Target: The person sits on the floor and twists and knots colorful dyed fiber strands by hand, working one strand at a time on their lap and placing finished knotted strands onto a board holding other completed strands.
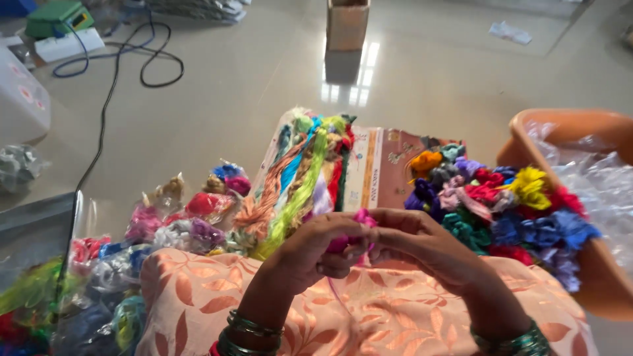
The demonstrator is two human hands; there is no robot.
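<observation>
**Both hands pinching a pink fabric piece over the lap**

Person is sitting on the floor, both hands meeting at frame centre. Left hand and right hand are both gripping a small pink fabric piece; fingers of each hand are clamped on it, thumbs on top. The piece is sitting between the two hands, just above the lap covered in peach leaf-print cloth. Thin pink thread is hanging down from the hands, toward 6 o'clock.

Around them:
- 12 o'clock of the hands: bundle of multicoloured yarn strands lying over a flat printed cardboard box.
- 2 to 3 o'clock: heap of finished fabric flowers, mixed colours, touching the rim of an orange tub that is holding crumpled clear plastic.
- 9 o'clock: clear bags of coloured flowers, spreading down to 8 o'clock.
- Far 12 o'clock: upright cardboard carton standing on the glossy tiled floor.
- 11 o'clock: black cable running toward a green device.

Green bangles are showing on the left wrist.
</observation>
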